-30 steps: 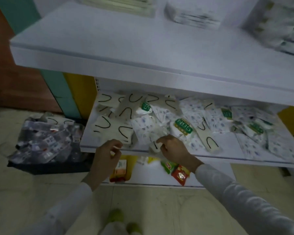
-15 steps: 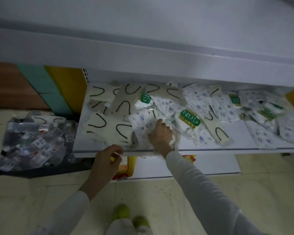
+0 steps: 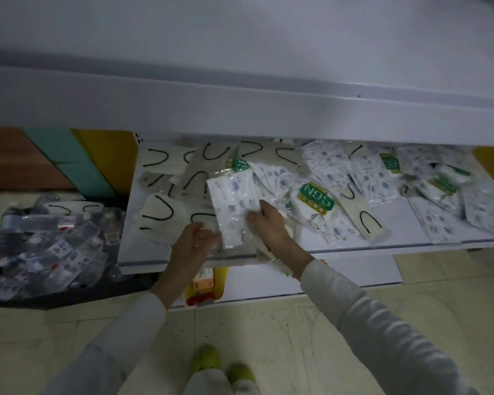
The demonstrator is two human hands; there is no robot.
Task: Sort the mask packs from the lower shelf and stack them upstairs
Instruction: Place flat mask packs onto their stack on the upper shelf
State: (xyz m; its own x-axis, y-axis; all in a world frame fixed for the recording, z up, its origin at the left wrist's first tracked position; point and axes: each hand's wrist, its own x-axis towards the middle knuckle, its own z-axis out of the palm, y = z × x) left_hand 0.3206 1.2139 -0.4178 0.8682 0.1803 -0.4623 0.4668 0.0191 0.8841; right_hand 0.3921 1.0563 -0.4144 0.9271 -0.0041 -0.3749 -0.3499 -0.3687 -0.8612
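N95 read upside down, white on the green label (image 3: 317,194) of a mask pack (image 3: 325,220) at mid-frame. A second label (image 3: 388,163) toward the upper right was too blurred to read.

Long white sleeves (image 3: 362,315) reach both wrists, above pale trousers (image 3: 208,382) and yellow-green shoes (image 3: 207,359).

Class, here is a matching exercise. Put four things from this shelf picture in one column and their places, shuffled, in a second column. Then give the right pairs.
Things
1. N95 pack
2. blue-printed mask pack
3. clear bag of small items
4. yellow-green shoes

Places
A. on the floor, left of the lower shelf
B. on the floor, at the picture's bottom edge
C. on the lower shelf, pinched by the right hand
D. on the lower shelf, just right of that hand

Pairs: 1-D, 2-C, 3-A, 4-B
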